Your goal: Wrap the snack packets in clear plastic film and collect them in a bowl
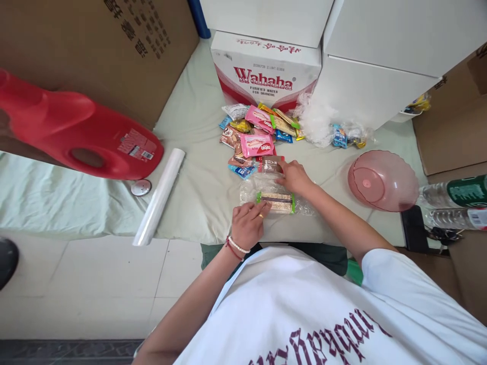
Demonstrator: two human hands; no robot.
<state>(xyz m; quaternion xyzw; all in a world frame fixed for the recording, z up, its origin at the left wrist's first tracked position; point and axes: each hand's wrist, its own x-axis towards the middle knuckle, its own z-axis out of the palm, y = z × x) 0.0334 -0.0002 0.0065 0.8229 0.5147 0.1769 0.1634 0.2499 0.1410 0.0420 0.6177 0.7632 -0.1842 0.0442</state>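
My left hand (248, 222) rests its outstretched fingers on the left part of a clear snack packet with green ends (279, 202). This packet lies flat on crinkled clear plastic (249, 188). Just beyond it, the thumb and forefinger of my right hand (297, 177) are at the right end of a brown snack packet (271, 163), closed about it. Behind my hands is a pile of wrapped snacks, with a pink wafer packet (257, 145), a second pink packet (261, 119) and a blue packet (243, 171) among them.
A white and red carton (268, 71) stands behind the pile, beside a crumpled clear bag (317, 121). Right of my arm sits a pink bowl (399, 177), near bottles (437, 195). Leftward are a clear film roll (160, 197), a round lid (141, 187) and a red jug (57, 114).
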